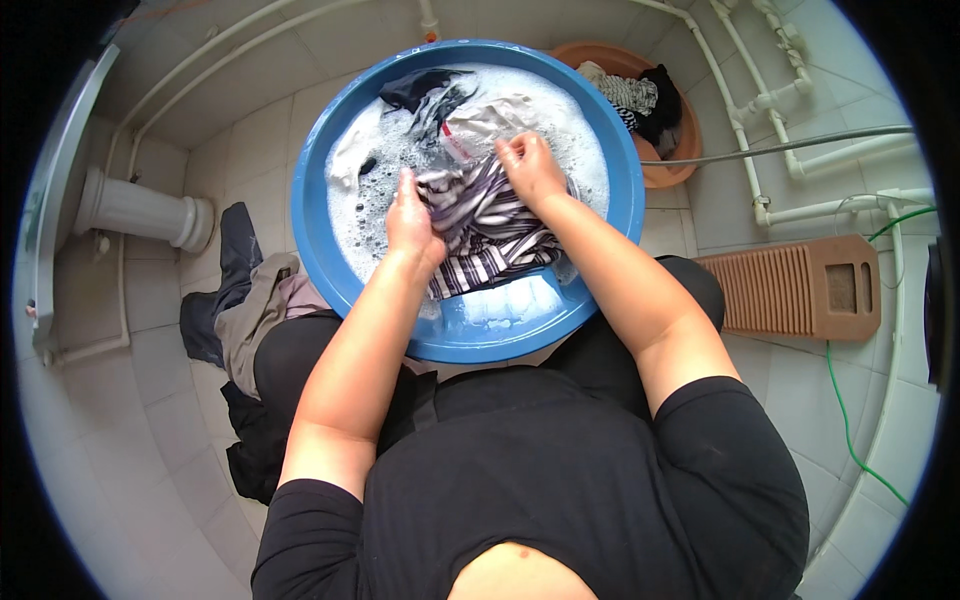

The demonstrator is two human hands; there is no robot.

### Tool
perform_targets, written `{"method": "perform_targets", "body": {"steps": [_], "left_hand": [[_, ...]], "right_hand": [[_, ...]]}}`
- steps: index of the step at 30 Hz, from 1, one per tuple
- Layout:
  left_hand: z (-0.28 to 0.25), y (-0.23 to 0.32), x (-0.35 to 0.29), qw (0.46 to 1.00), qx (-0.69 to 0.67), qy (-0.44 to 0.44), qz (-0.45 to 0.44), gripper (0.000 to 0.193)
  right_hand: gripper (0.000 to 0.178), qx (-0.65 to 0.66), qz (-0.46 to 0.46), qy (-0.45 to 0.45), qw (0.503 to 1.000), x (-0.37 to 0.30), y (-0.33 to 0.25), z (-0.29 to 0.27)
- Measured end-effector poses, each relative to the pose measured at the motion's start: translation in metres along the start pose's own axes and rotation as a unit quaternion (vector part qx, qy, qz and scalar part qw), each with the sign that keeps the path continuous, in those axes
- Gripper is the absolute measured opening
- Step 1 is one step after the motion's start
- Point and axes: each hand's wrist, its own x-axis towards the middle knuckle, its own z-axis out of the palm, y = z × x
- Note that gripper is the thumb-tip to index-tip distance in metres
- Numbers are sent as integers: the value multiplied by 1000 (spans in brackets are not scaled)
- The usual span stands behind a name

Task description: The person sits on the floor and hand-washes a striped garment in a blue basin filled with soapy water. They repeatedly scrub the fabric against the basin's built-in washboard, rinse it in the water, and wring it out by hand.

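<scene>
A bunched purple, black and white striped garment (490, 225) lies in the blue basin (312, 240), partly in sudsy water and partly over the basin's near side. At its left edge is my left hand (412, 225), fingers stretched away from me and its inner side against the cloth. My right hand (532, 168) is closed on the far right part of the same garment, fingertips pinched together. Beyond the hands, a dark garment (425, 92) and a pale garment with a red strip (490, 122) soak among foam. White cloth (350, 150) floats at the left.
An orange basin (680, 172) with patterned and black clothes stands behind at the right, a grey hose (780, 145) crossing it. A brown washboard (790, 290) leans at the right near white pipes (830, 212). Clothes (250, 310) lie on the tiled floor at the left, near a white pedestal (145, 210).
</scene>
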Motion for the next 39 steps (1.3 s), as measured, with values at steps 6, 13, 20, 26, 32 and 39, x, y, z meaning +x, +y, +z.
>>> {"method": "perform_targets", "body": {"steps": [6, 13, 20, 26, 32, 39], "left_hand": [[-35, -13, 35, 972, 143, 162, 98, 49], [-32, -12, 30, 992, 121, -32, -5, 47], [-35, -8, 35, 990, 28, -91, -99, 29], [-28, -21, 29, 985, -40, -48, -161, 25], [11, -12, -21, 992, 13, 26, -125, 29], [17, 4, -27, 986, 69, 17, -152, 38]], "right_hand": [[69, -233, -81, -292, 924, -3, -10, -11], [40, -230, -145, -77, 959, -16, -4, 1], [25, 94, -401, -130, 902, -87, -76, 4], [20, 67, -515, 20, 854, -85, -63, 8], [23, 62, -333, 84, 937, -68, -52, 16], [24, 72, -339, 50, 937, -56, -48, 13]]}}
